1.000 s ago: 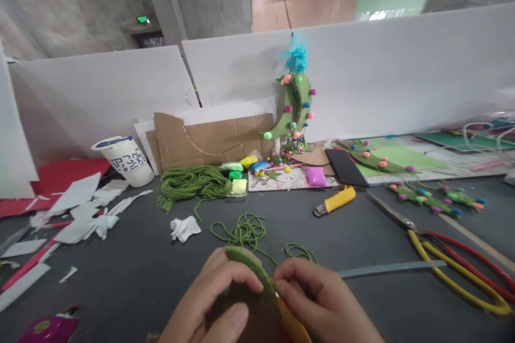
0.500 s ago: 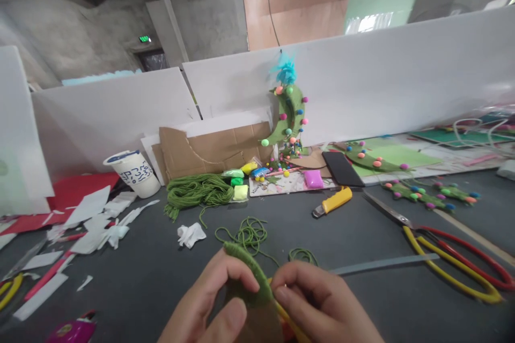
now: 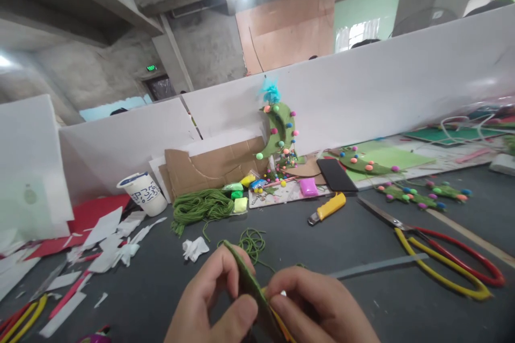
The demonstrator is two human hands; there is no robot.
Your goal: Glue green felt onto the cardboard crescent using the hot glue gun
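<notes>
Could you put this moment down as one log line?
Left hand: holding green piece | Right hand: fingers curled beside its edge | Table: green cord bundle, yellow cutter, crumpled white scrap

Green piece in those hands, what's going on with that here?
A person is gripping the green piece in the left hand, between thumb and fingers. The right hand is beside its edge, fingertips pinched together; what they hold is too small to tell. Loose green yarn lies just beyond, and scissors rest open to the right.
</notes>
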